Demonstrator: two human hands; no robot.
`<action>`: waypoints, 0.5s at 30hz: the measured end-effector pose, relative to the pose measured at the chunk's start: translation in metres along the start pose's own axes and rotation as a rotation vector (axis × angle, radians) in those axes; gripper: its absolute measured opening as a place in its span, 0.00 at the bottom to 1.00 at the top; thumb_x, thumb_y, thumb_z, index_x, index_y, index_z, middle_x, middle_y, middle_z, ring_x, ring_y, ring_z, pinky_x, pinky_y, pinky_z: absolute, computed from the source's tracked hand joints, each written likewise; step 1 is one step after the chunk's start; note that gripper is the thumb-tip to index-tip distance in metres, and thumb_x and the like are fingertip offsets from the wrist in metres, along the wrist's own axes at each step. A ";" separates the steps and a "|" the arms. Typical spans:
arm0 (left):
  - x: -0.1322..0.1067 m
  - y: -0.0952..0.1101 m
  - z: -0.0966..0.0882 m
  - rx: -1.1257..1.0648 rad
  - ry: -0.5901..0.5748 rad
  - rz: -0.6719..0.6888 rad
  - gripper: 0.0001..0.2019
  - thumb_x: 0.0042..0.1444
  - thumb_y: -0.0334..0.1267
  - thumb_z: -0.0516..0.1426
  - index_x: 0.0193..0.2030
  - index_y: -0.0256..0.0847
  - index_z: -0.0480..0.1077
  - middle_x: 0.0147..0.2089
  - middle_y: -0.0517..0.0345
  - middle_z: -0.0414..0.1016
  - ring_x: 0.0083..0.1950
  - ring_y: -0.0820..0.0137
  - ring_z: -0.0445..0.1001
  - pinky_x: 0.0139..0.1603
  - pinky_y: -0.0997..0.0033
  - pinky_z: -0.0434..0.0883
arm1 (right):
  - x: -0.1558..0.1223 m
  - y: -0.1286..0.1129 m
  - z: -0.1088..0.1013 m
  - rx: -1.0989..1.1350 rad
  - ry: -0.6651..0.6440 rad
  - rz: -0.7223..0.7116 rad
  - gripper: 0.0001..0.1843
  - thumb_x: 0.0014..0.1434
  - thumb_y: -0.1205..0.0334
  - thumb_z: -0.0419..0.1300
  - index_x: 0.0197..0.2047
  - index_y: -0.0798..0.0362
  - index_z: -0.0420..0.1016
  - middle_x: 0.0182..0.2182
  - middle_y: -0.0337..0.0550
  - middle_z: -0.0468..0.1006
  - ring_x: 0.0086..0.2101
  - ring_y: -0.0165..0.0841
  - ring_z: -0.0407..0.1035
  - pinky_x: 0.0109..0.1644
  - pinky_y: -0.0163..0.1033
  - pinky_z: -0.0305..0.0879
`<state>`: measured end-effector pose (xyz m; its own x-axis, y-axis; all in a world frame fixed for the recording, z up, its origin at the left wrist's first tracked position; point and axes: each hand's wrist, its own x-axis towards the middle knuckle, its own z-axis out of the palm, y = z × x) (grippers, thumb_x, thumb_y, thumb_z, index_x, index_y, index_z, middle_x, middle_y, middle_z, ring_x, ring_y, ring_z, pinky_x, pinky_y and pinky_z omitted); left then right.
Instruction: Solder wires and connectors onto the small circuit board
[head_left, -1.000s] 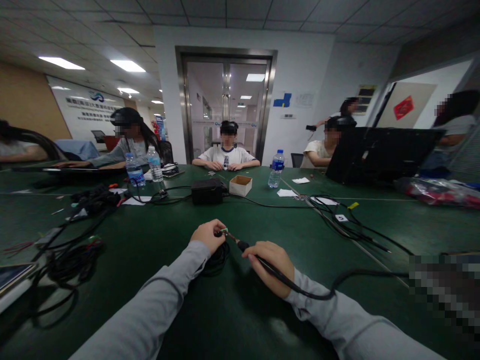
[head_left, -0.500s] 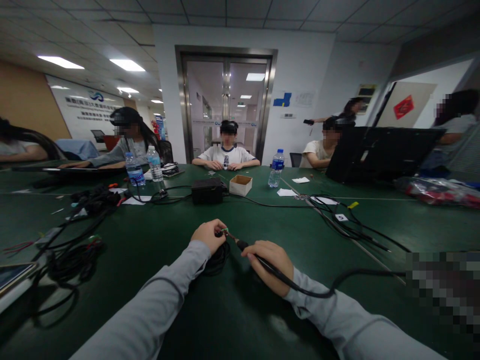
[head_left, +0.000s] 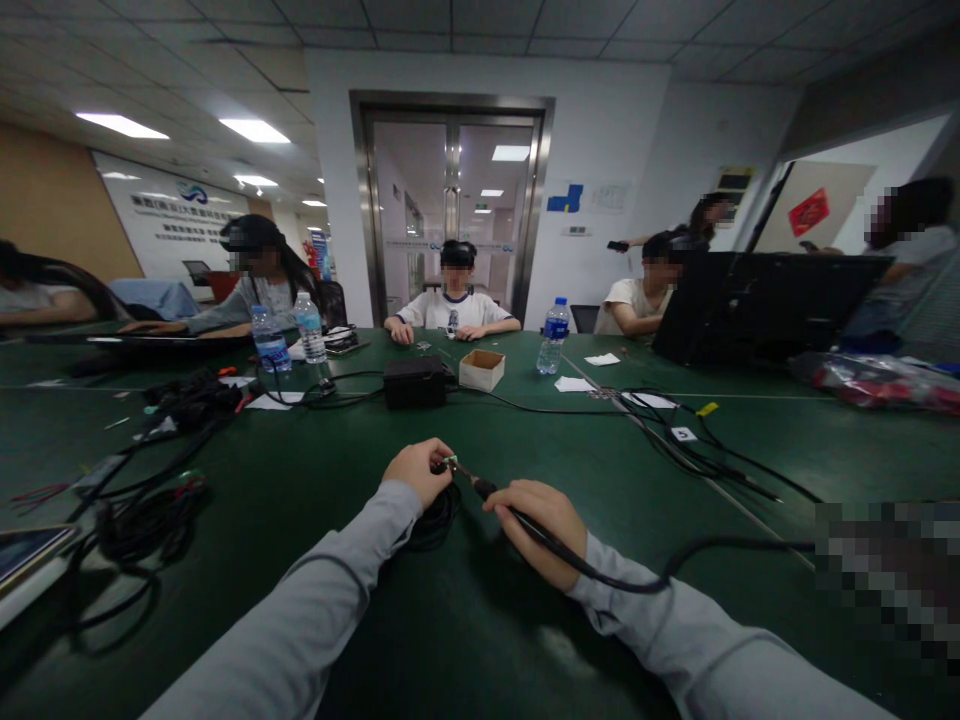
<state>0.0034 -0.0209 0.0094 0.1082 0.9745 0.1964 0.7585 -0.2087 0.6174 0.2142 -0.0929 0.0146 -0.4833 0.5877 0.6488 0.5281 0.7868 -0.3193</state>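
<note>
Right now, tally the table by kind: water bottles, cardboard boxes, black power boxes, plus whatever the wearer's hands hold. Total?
water bottles: 3
cardboard box: 1
black power box: 1
soldering iron, in right hand: 1
small green part, in left hand: 1
Total: 7

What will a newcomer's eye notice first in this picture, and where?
The two hands, low in the middle: the left hand pinches a small green part, and the right hand holds a black corded tool with its tip at that part. Behind them on the green table stand a black box and an open cardboard box; tangled black cables lie at the left.
</note>
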 end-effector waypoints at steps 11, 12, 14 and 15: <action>0.002 -0.004 0.001 0.013 0.007 0.008 0.10 0.46 0.31 0.60 0.37 0.45 0.75 0.36 0.62 0.80 0.38 0.71 0.77 0.40 0.75 0.70 | 0.000 -0.001 -0.002 0.000 0.015 -0.006 0.13 0.67 0.62 0.49 0.38 0.51 0.75 0.29 0.41 0.77 0.31 0.31 0.71 0.36 0.35 0.63; 0.002 -0.005 0.002 0.009 0.008 0.013 0.10 0.46 0.31 0.60 0.37 0.45 0.75 0.36 0.63 0.80 0.38 0.71 0.77 0.40 0.75 0.70 | 0.000 -0.001 -0.001 -0.004 0.014 -0.006 0.13 0.67 0.62 0.49 0.38 0.51 0.75 0.29 0.41 0.77 0.31 0.31 0.71 0.36 0.35 0.63; 0.002 -0.006 0.002 0.004 0.011 0.021 0.10 0.46 0.31 0.60 0.36 0.45 0.75 0.35 0.63 0.80 0.38 0.71 0.77 0.40 0.75 0.70 | 0.000 -0.001 -0.001 -0.004 0.014 -0.005 0.13 0.67 0.63 0.50 0.38 0.51 0.75 0.29 0.41 0.78 0.31 0.31 0.71 0.36 0.35 0.63; 0.002 -0.006 0.002 0.006 0.013 0.023 0.10 0.46 0.31 0.60 0.36 0.46 0.75 0.35 0.63 0.80 0.38 0.71 0.77 0.40 0.75 0.70 | 0.000 -0.001 -0.001 -0.003 0.018 -0.003 0.12 0.66 0.63 0.50 0.38 0.51 0.75 0.29 0.41 0.78 0.31 0.31 0.72 0.37 0.35 0.63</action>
<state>0.0005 -0.0179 0.0049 0.1174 0.9684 0.2202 0.7596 -0.2304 0.6083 0.2148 -0.0940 0.0157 -0.4723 0.5824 0.6617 0.5291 0.7877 -0.3156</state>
